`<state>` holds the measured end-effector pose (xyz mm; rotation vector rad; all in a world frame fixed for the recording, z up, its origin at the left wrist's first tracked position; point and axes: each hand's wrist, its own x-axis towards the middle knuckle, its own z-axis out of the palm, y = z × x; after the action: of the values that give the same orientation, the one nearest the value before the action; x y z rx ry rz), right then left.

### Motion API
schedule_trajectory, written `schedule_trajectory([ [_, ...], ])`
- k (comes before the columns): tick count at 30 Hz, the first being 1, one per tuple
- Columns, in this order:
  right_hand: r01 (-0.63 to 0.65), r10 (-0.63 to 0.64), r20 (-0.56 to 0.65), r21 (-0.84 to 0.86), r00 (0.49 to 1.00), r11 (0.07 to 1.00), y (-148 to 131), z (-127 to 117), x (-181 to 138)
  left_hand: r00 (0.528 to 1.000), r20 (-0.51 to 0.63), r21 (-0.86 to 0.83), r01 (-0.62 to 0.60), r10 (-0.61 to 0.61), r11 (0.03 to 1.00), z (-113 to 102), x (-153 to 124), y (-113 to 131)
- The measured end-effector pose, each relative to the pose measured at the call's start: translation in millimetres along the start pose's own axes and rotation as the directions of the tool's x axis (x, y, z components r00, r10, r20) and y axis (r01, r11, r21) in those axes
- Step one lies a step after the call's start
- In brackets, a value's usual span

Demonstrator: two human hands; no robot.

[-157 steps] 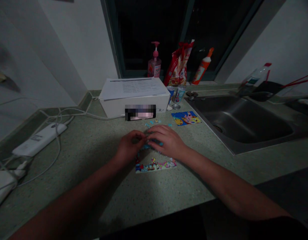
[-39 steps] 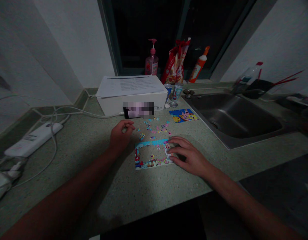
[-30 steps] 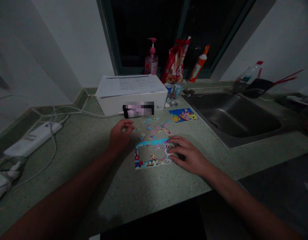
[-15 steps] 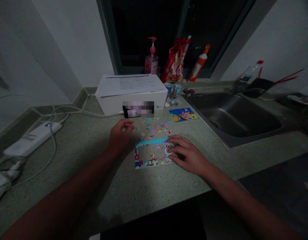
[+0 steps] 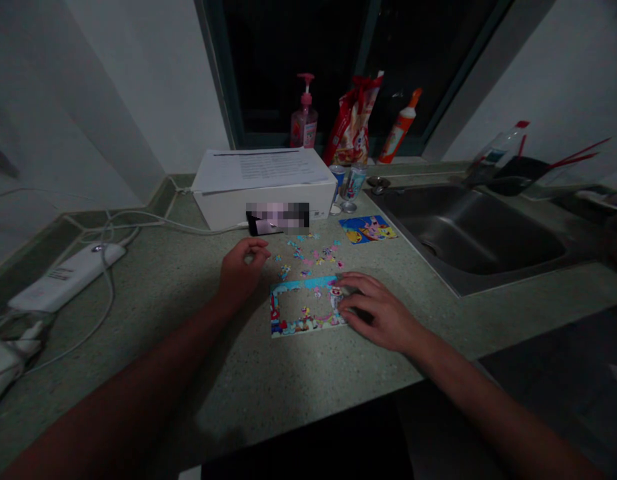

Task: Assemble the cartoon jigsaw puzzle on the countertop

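A jigsaw puzzle border (image 5: pixel 299 285) lies flat on the counter, joined into a rectangle. Inside it are a few pieces, and bare counter shows through the middle. Over the border's right side rests my right hand (image 5: pixel 381 312), its fingers apart and touching or just above the edge. My left hand (image 5: pixel 242 268) is to the upper left of the border, fingers curled and closed with the tips together; whatever they may hold is hidden. Loose puzzle pieces (image 5: pixel 315 258) are scattered beyond the border. Behind them to the right is a colourful cartoon picture card (image 5: pixel 368 229).
A phone (image 5: pixel 266 225) on a cable leans against a white box (image 5: pixel 223 205) topped with printed paper (image 5: pixel 263 168). Small cans (image 5: pixel 355 183) stand beside it. At right is a metal sink (image 5: pixel 478 230); at left, a white power strip (image 5: pixel 65 275) with cables.
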<state>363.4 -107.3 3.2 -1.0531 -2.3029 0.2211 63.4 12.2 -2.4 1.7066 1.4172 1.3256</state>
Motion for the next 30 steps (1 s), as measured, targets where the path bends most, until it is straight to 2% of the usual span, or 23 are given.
schedule_trajectory([
  [16, 0.016, -0.017, 0.055, 0.006, 0.998, 1.0, -2.8, -2.0, -2.2, 1.0, -0.001, 0.006, -0.002, 0.002, 1.0, 0.0, 0.4, 0.1],
  [18, 0.015, -0.015, 0.019, 0.033, 1.0, 0.999, -1.7, -1.8, -1.7, 1.0, -0.006, 0.006, 0.003, -0.003, 1.0, 0.3, 0.7, 0.1],
  [20, -0.004, 0.008, -0.072, 0.056, 0.997, 0.998, 2.4, -4.0, 1.4, 1.0, -0.014, 0.006, 0.012, -0.012, 1.0, 0.6, 0.9, 0.5],
  [22, -0.056, 0.063, -0.17, 0.049, 0.983, 0.997, 10.6, -10.1, 9.7, 1.0, -0.016, 0.002, 0.017, -0.017, 1.0, 0.6, 0.8, 1.1],
  [25, -0.165, 0.159, -0.239, -0.001, 0.958, 0.986, 29.9, -26.1, 35.8, 1.0, -0.006, -0.009, 0.011, -0.011, 1.0, -0.2, 0.4, 2.2],
  [27, -0.211, 0.198, -0.209, -0.043, 0.958, 0.977, 44.9, -36.8, 61.0, 1.0, 0.001, -0.001, 0.006, -0.006, 1.0, -1.0, 0.2, 2.7],
  [30, -0.327, 0.318, -0.086, -0.117, 0.944, 0.938, 64.0, -41.9, 98.7, 1.0, 0.002, 0.021, 0.014, -0.014, 1.0, -1.6, 0.4, 2.0],
])
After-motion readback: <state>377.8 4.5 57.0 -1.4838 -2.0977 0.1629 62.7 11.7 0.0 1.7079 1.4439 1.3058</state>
